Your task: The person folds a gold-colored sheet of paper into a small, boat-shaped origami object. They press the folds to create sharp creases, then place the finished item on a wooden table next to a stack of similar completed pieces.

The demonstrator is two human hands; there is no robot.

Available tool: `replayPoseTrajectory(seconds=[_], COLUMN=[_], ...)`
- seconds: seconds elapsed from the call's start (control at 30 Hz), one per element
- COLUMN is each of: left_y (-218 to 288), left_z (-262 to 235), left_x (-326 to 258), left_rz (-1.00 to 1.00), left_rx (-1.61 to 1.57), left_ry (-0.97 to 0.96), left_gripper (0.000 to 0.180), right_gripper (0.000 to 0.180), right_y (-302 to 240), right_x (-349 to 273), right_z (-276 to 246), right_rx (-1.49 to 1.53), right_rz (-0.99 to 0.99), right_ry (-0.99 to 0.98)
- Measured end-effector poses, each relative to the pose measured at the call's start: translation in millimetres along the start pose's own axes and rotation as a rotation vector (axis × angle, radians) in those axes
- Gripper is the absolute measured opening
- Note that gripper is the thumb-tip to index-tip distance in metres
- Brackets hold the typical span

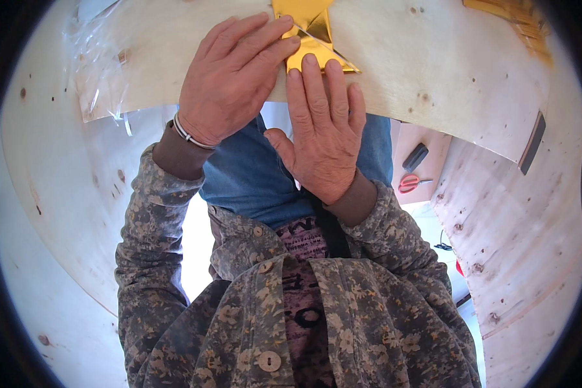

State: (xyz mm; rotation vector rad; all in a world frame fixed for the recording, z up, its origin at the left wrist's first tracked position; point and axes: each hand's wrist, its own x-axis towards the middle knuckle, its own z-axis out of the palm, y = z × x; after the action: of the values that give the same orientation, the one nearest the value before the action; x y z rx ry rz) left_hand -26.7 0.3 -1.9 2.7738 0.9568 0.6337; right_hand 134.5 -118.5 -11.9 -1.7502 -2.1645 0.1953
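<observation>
A shiny gold foil sheet (318, 14) lies on the light wooden board at the top of the view. Its near part is folded over, with a pale slanting edge running to a point on the right. My left hand (229, 74) reaches in from the left, its outstretched fingertips touching the foil's left edge. Flat against the near end of the foil are the fingers of my right hand (323, 126), with the thumb spread to the side. Both hands are open, and no held thing shows in either. What lies under the fingertips is hidden.
Clear plastic film (100, 61) hangs over the board's left side. More gold foil pieces (520, 22) are at the far right. Lower down on the right are red-handled scissors (409, 183) and a black oblong object (416, 156). A dark strip (532, 142) sits at the board's right corner.
</observation>
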Motion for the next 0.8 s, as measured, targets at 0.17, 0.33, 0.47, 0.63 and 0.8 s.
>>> replayPoseTrajectory(seconds=[0.17,0.33,0.47,0.63,0.8], left_y=[0,2,3,4,5], left_z=[-6,-8,-5,-2,1], left_x=[-1,-1,-3,-5,-7], left_rz=[-0.018,-0.040,-0.045,-0.054,-0.065], left_rx=[-0.069,-0.087,-0.067,-0.072,-0.055], left_ry=[-0.039,-0.070,-0.066,-0.039,-0.018], left_gripper=[0.042,0.050,0.053,0.052,0.050], right_gripper=[0.066,0.057,0.049,0.057,0.072], right_y=[3,32,59,61,61], right_x=[7,41,72,85,84], right_z=[-15,-37,-47,-43,-45], right_rx=[0.158,0.321,0.374,0.389,0.425], right_rz=[0.015,-0.106,-0.215,-0.225,-0.241], right_ry=[0.040,0.178,0.097,-0.051,-0.099])
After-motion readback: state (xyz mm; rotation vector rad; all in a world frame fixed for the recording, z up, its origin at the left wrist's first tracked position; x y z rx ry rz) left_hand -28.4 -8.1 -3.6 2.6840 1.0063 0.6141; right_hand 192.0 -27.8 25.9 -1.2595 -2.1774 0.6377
